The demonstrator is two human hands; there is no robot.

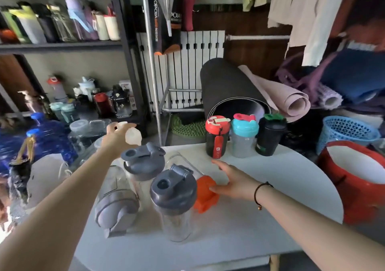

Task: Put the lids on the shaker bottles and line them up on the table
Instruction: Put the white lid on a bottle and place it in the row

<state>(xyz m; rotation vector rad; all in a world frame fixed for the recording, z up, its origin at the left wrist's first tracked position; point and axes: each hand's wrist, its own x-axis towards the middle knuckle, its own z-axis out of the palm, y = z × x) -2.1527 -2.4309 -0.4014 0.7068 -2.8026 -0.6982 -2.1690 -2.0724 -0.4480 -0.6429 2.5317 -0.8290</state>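
Orange lid [205,195] lies flat under right hand [233,182].

The desk [260,218] lies bare to the right of the orange lid [205,195], open out to its curved edge. Behind the orange lid, three capped bottles [244,136] stand in a row at the far edge, blocking that side. Left of the lid, grey-lidded bottles [173,200] crowd close together, with only narrow gaps between them. A red bucket [358,191] bounds the desk's right side.
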